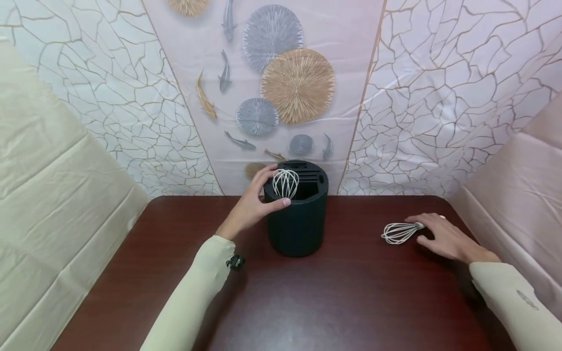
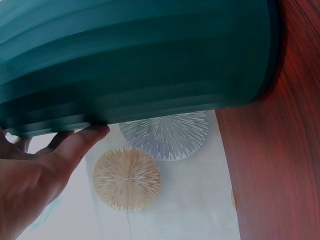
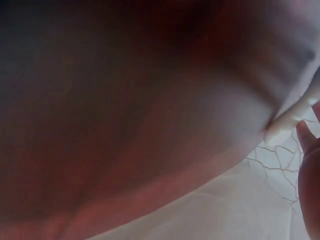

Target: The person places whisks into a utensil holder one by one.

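A dark green utensil holder [image 1: 295, 226] stands upright at the back middle of the table, its black slotted top facing up. Out of its opening rises a white wire whisk [image 1: 286, 184], wires uppermost; its handle is hidden inside. My left hand [image 1: 254, 200] grips the holder's upper left side, thumb at the front rim and fingers toward the back. The holder [image 2: 140, 60] fills much of the left wrist view. At the right, a second whisk [image 1: 398, 233] lies on the table with its wires pointing left. My right hand [image 1: 448, 238] holds it by its pale handle [image 3: 282, 131].
The reddish-brown table [image 1: 333, 302] ends at a patterned wall covering [image 1: 395, 161] right behind the holder. Pale cloth [image 1: 61, 234] hangs along the left side, and more cloth [image 1: 518, 195] borders the right, close to my right hand.
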`<control>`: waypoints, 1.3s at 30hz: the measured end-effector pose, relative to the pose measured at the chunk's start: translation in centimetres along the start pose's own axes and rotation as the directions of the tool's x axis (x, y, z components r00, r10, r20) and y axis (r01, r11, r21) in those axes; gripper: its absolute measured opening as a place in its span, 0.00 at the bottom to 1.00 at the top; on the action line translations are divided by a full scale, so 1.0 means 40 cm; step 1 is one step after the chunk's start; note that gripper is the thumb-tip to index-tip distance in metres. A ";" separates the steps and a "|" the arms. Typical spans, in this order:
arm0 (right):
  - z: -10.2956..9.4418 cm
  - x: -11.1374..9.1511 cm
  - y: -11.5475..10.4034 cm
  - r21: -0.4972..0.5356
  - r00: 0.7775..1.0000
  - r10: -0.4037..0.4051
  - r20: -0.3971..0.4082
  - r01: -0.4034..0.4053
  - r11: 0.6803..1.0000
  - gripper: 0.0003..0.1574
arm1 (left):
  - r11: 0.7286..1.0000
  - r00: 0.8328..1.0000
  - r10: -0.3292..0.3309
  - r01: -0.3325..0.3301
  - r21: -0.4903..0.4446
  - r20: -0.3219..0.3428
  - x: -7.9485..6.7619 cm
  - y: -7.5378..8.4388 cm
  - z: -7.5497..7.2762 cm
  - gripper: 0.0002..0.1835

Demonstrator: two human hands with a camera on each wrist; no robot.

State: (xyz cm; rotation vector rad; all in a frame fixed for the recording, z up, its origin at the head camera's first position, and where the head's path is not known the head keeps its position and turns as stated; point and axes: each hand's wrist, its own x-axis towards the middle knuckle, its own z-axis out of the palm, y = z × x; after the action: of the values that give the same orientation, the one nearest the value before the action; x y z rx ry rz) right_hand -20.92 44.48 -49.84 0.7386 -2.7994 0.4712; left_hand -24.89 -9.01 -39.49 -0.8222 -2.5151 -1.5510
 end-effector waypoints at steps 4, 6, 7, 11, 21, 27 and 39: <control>0.008 -0.009 0.002 -0.027 0.999 -0.043 -0.024 0.042 0.999 0.35 | 1.000 1.000 -0.009 0.009 -0.006 0.003 0.001 -0.002 0.001 0.40; 0.009 -0.006 -0.002 -0.043 0.999 -0.044 -0.027 0.043 0.998 0.35 | 1.000 1.000 -0.011 0.011 -0.006 0.001 0.000 -0.005 0.001 0.42; 0.009 -0.005 -0.004 -0.050 0.999 -0.039 -0.023 0.038 0.998 0.34 | 1.000 1.000 -0.012 0.012 -0.005 0.000 0.000 -0.006 0.002 0.42; 0.006 0.000 -0.011 -0.107 1.000 -0.023 0.022 0.025 0.994 0.31 | 1.000 1.000 -0.011 0.011 -0.005 0.000 -0.001 -0.011 0.004 0.42; -0.009 0.005 -0.023 -0.168 0.990 0.054 0.131 -0.031 0.985 0.29 | 1.000 1.000 -0.003 0.003 -0.012 0.000 -0.006 -0.007 0.007 0.40; -0.031 0.004 -0.036 -0.154 0.977 0.111 0.180 -0.083 0.985 0.30 | 1.000 1.000 -0.007 0.007 -0.003 -0.004 0.003 -0.009 0.005 0.39; -0.053 0.021 -0.098 0.072 0.930 0.237 0.280 -0.267 0.961 0.17 | 1.000 1.000 -0.001 0.001 -0.002 -0.014 0.002 -0.011 0.009 0.43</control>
State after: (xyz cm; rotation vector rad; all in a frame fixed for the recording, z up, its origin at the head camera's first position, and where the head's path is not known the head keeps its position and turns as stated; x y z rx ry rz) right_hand -19.39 41.61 -46.66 0.4943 -3.1667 0.6145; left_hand -25.11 -8.82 -40.00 -0.8079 -2.5051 -1.5550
